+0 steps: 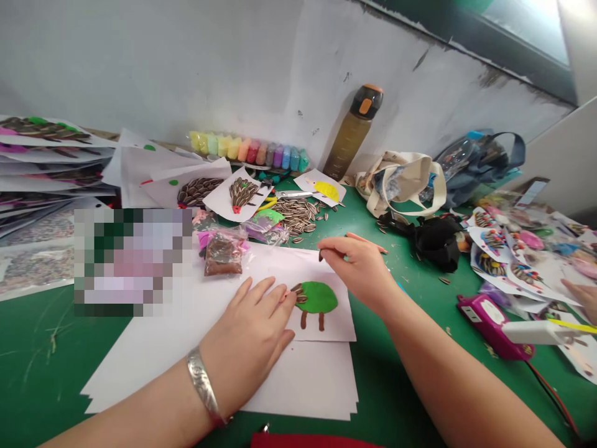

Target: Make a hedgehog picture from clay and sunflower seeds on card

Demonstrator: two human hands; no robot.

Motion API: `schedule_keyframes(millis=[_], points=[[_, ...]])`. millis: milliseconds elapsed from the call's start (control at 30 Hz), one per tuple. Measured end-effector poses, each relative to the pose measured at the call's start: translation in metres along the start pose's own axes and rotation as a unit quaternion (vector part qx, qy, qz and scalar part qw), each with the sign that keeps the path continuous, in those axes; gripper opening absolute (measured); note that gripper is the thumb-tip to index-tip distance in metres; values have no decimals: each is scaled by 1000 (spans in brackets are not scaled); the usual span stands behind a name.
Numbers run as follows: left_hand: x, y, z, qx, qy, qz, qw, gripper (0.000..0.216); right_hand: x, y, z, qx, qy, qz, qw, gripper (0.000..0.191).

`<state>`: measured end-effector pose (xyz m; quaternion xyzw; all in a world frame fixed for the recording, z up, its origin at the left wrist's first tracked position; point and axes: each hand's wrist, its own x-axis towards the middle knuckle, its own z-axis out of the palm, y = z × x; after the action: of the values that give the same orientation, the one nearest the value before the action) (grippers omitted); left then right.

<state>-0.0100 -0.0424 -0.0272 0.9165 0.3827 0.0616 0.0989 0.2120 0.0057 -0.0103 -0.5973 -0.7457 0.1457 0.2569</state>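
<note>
My left hand [254, 336], a silver bangle at its wrist, lies flat with the fingers apart on the white paper. Its fingertips touch the left end of a green clay shape [319, 297] with two brown clay legs [321, 321], stuck on a small white sheet [339, 326]. A few striped sunflower seeds [298, 294] sit at the shape's left end, partly hidden by my fingers. My right hand [357, 264] hovers above and right of the shape, thumb and forefinger pinched on a small dark sunflower seed [321, 256].
Behind the paper lie a heap of sunflower seeds [301, 218], a bag of brown clay [224, 255] and finished seed pictures [243, 191]. A bottle [352, 134] leans on the wall. At right are a black pouch [436, 242], a glue gun [494, 326] and another person's hand [581, 295].
</note>
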Motion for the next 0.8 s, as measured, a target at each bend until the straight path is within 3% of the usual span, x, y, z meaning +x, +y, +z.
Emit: schedule_keyframes(millis=[67,167,467,800], points=[[0,0,0,1,1,0,1000,41,-17,-3,-2,86,-17,44,995,15],[0,0,1,7,-2,1,1000,39,-32,-5,5,125,-26,65,990,11],[-1,-2,6,22,8,9,1000,40,-29,-6,15,85,-34,13,996,13],[0,-2,8,27,26,14,999,39,-27,-15,23,61,-49,32,996,19]])
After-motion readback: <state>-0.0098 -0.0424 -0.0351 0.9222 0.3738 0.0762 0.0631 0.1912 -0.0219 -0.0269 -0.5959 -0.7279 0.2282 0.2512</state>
